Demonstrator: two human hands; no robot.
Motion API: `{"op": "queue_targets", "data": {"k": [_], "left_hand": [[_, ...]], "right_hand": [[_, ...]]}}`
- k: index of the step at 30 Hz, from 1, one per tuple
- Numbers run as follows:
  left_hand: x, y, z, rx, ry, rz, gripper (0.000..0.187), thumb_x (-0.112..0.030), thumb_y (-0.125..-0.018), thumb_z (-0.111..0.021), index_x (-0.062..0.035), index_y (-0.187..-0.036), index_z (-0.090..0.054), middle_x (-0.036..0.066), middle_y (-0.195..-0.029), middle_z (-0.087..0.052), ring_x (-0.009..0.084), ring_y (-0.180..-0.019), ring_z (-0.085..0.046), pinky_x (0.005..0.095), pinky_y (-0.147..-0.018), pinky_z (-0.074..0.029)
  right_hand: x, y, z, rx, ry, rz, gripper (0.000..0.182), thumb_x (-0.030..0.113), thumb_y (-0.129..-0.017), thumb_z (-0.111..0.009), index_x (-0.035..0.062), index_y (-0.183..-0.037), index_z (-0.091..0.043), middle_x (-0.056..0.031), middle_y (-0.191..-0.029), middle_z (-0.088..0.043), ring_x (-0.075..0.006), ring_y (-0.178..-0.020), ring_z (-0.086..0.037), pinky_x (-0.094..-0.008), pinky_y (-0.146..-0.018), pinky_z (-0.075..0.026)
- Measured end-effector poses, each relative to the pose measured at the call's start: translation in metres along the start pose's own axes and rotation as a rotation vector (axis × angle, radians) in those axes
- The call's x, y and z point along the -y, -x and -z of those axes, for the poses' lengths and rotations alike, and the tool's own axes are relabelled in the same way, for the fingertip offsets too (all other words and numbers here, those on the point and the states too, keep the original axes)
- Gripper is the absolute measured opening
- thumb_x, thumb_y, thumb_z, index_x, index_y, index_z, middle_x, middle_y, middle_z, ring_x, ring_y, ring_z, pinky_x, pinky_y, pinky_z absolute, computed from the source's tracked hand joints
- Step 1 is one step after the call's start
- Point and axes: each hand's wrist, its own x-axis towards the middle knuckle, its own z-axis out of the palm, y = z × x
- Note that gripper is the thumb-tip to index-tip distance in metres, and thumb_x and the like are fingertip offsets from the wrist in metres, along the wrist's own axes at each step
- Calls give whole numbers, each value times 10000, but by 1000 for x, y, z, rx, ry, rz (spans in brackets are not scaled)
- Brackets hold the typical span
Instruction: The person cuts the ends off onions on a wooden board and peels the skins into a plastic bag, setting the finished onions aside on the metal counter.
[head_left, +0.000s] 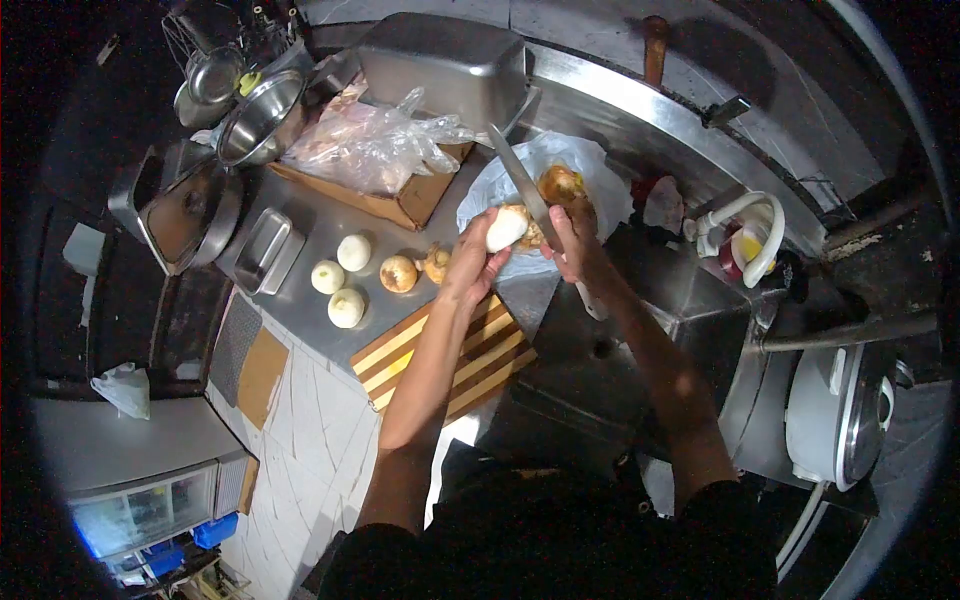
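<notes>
A white peeled onion [507,229] is held in my left hand [470,258], its fingers wrapped round it. My right hand [576,243] grips a large knife [520,178], whose blade points up and to the left beside the onion. Under and behind both hands lies an open plastic bag [588,152] with onion skins [562,185] in it. Three peeled onions [353,252] sit on the steel counter to the left. Nearer to my left hand are two brown-skinned onions [398,273]. Below my left forearm is a striped wooden cutting board [480,363].
A cardboard box [415,203] with clear plastic stands behind the onions, and a steel container [440,70] is at the back. Left of them are a small steel pan [268,250] and a steel bowl [262,118]. The sink [590,370] and a white faucet [778,235] are at the right.
</notes>
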Motion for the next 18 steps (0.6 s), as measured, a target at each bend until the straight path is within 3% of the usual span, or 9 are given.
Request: {"op": "queue_targets", "data": {"k": [2, 4, 5, 8, 10, 14, 16, 18], "left_hand": [[4, -6, -2, 44, -55, -99, 395, -396, -854, -591, -77, -1079, -536, 27, -913, -578, 87, -674, -534, 157, -443, -390], [5, -13, 5, 117, -95, -123, 398, -384, -861, -581, -85, -1115, -514, 21, -920, -575, 85, -687, -528, 172, -444, -388], [5, -16, 7, 192, -135, -145, 404, -373, -869, -570, -94, -1151, -493, 14, -926, -571, 83, -700, -523, 186, -445, -385], [7, -23, 7, 137, -209, -168, 407, -331, -876, -557, -95, -1192, -459, 14, -901, -571, 78, -667, -510, 192, -432, -364], [8, -28, 5, 87, -225, -158, 390, -281, -862, -577, -79, -1174, -459, 36, -905, -575, 85, -651, -514, 190, -406, -348], [13, -32, 5, 17, -213, -157, 389, -234, -839, -607, -58, -1152, -458, 62, -886, -582, 91, -641, -523, 190, -378, -324], [13, -33, 5, 18, -238, -147, 393, -238, -836, -611, -60, -1152, -459, 58, -880, -583, 90, -640, -524, 192, -380, -325], [14, -34, 3, 21, -263, -132, 396, -242, -833, -615, -63, -1151, -461, 55, -873, -584, 89, -638, -526, 193, -382, -326]], "right_hand": [[-9, -10, 2, 47, -38, -33, 327, 309, -887, -504, -8, -953, -550, -154, -825, -584, -306, -739, -570, -447, -726, -458], [-42, -38, 12, -179, 716, 853, 281, 266, -830, -585, -2, -900, -541, -131, -769, -586, -321, -702, -581, -433, -656, -469], [-44, -40, 15, -180, 717, 853, 281, 266, -830, -585, -2, -900, -541, -131, -769, -586, -321, -702, -581, -433, -656, -469], [-49, -44, 23, -152, 601, 713, 266, 193, -808, -622, 10, -990, -559, -133, -848, -615, -267, -652, -610, -372, -594, -482], [-51, -49, 30, -234, 1113, 465, 233, 140, -758, -657, 11, -946, -611, -143, -770, -637, -299, -678, -637, -383, -624, -496], [-46, -51, 33, -231, 1000, 378, 269, 214, -699, -688, 33, -883, -613, -155, -808, -620, -360, -723, -604, -415, -672, -486], [-39, -49, 35, -16, 819, 509, 230, 179, -739, -704, 4, -879, -650, -133, -774, -659, -240, -728, -648, -340, -676, -498], [-37, -51, 28, 33, 691, 494, 235, 188, -734, -712, 7, -871, -650, -124, -780, -662, -215, -726, -645, -326, -680, -493]]}}
